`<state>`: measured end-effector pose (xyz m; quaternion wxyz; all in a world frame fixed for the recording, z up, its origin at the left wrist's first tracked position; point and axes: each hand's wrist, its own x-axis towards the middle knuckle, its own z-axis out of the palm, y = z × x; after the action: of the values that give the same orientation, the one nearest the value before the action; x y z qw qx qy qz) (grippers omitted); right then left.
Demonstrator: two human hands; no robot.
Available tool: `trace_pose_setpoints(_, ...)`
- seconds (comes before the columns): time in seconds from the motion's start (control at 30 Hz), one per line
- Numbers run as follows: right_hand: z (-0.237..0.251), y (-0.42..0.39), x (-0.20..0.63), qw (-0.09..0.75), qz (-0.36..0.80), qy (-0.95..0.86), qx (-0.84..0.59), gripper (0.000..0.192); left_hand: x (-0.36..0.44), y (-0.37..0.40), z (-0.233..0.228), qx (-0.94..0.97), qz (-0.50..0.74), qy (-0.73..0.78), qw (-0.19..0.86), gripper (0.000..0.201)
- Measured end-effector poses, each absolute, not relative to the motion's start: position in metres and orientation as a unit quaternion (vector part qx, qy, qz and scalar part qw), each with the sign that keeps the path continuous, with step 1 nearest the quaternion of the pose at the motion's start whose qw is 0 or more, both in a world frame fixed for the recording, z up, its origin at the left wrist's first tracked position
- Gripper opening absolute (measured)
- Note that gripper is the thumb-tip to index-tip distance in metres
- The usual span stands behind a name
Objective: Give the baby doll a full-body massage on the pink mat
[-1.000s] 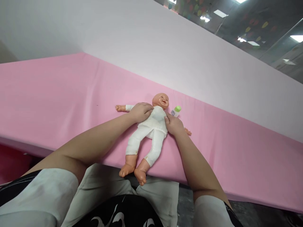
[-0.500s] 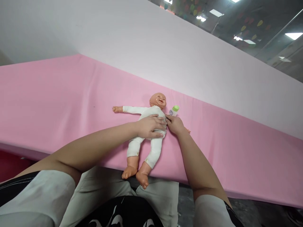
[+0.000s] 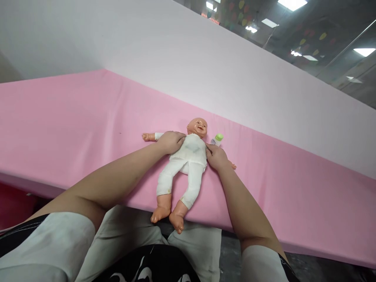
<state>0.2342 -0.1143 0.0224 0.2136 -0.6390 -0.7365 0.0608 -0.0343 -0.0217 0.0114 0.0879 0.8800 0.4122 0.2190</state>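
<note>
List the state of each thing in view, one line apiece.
doll: lying face up, dressed in white, feet past the table edge
left hand: resting on the doll's shoulder
right hand: pressed against the doll's side
small bottle: lying beside the doll's head, green cap on

A plastic baby doll (image 3: 189,156) in white clothes lies face-up between both hands, arms spread, bare feet toward the person.

A large indoor hall is suggested by ceiling light panels (image 3: 292,4), glass partitions (image 3: 349,51) and a pink-covered table (image 3: 73,117).
</note>
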Motion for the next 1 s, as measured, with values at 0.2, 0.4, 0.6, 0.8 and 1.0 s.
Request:
trace_pose_setpoints(0.2, 0.033, -0.143, 0.188, 0.313, 0.061, -0.852, -0.415, 0.042, -0.037, -0.012, 0.007, 0.865, 0.213, 0.444, 0.089, 0.046)
trace_pose_setpoints(0.4, 0.046, -0.170, 0.141, 0.148, 0.139, -0.935, -0.291, 0.052, -0.040, -0.010, 0.007, 0.859, 0.225, 0.435, 0.150, 0.043)
trace_pose_setpoints(0.6, 0.035, -0.139, 0.164, 0.131, 0.086, -0.892, -0.425, 0.062, -0.045, -0.007, 0.006, 0.866, 0.225, 0.409, 0.178, 0.040)
trace_pose_setpoints(0.8, 0.011, -0.111, 0.202, 0.224, 0.039, -0.813, -0.536, 0.061, -0.040, -0.008, 0.000, 0.876, 0.222, 0.419, 0.086, 0.048)
trace_pose_setpoints(1.0, -0.001, -0.119, 0.230, 0.142, -0.029, -0.744, -0.652, 0.061, -0.052, -0.016, -0.009, 0.888, 0.184, 0.420, -0.019, 0.050)
